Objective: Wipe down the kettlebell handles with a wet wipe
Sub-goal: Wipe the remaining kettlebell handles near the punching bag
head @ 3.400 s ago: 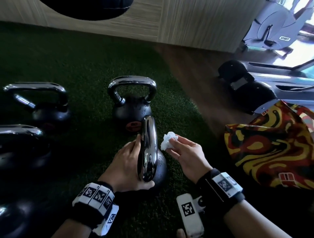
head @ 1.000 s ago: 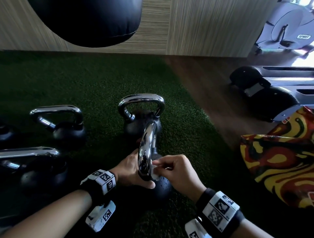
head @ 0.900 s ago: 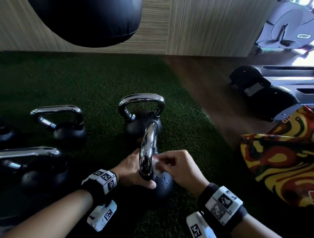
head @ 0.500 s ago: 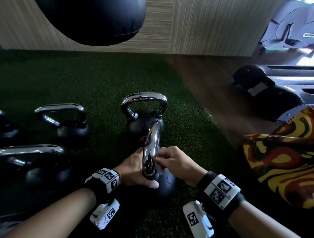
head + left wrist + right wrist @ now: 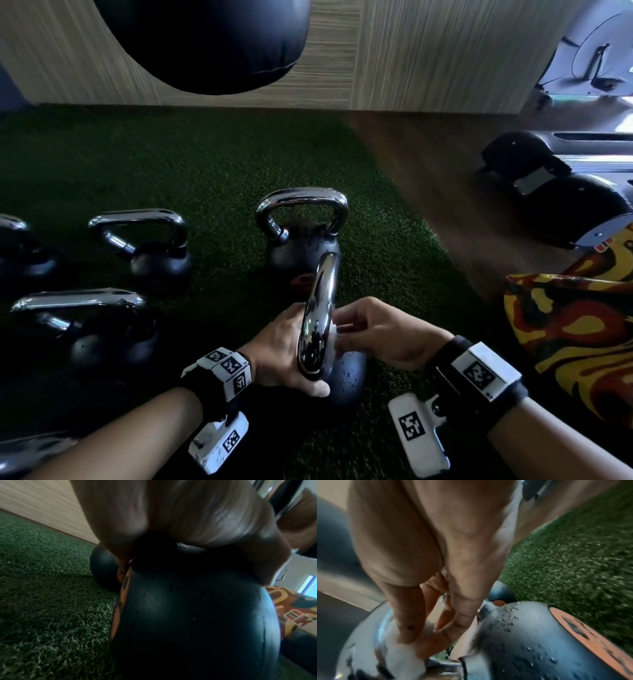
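The nearest kettlebell (image 5: 346, 373) stands on the green turf, its chrome handle (image 5: 318, 308) edge-on to me. My left hand (image 5: 281, 346) grips the handle's near leg from the left, thumb under it. My right hand (image 5: 376, 332) pinches a white wet wipe (image 5: 334, 337) and presses it on the handle's right side. In the right wrist view the fingertips (image 5: 412, 631) hold the wipe (image 5: 402, 654) on the chrome handle (image 5: 359, 642), above the droplet-covered black body (image 5: 522, 642). The left wrist view shows my palm (image 5: 171, 513) over the black body (image 5: 197, 615).
More chrome-handled kettlebells stand behind (image 5: 301, 233) and to the left (image 5: 150, 243), (image 5: 89, 325). A black punching bag (image 5: 205, 41) hangs ahead. A patterned bag (image 5: 575, 329) lies at right, with a treadmill base (image 5: 565, 192) on the wood floor beyond it.
My right hand brought the wipe from beside the handle onto it and has rubbed it a little way up the near end. The left hand has kept its hold.
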`<move>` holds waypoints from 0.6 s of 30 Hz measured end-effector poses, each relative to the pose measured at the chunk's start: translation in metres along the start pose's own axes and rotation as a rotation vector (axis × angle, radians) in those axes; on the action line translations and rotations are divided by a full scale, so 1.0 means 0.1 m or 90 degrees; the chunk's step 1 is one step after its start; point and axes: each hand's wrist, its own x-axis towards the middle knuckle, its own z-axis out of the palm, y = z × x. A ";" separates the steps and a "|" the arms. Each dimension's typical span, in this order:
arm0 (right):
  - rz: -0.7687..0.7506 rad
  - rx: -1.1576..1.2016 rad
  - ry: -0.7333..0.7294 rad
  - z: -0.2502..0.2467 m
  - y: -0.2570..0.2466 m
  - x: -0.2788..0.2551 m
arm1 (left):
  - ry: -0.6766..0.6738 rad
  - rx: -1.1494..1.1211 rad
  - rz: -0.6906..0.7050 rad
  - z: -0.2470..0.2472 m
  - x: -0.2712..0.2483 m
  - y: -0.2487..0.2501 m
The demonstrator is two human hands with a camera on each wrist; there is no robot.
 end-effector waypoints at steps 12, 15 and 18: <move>-0.045 0.328 0.063 0.13 0.17 -0.05 | 0.014 -0.026 0.004 0.09 -0.03 -0.03; -0.078 0.363 0.142 0.12 0.17 0.08 | 0.010 -0.047 -0.012 0.11 -0.04 -0.06; -0.093 0.369 0.173 0.16 0.20 0.11 | 0.022 -0.022 -0.016 0.11 -0.05 -0.05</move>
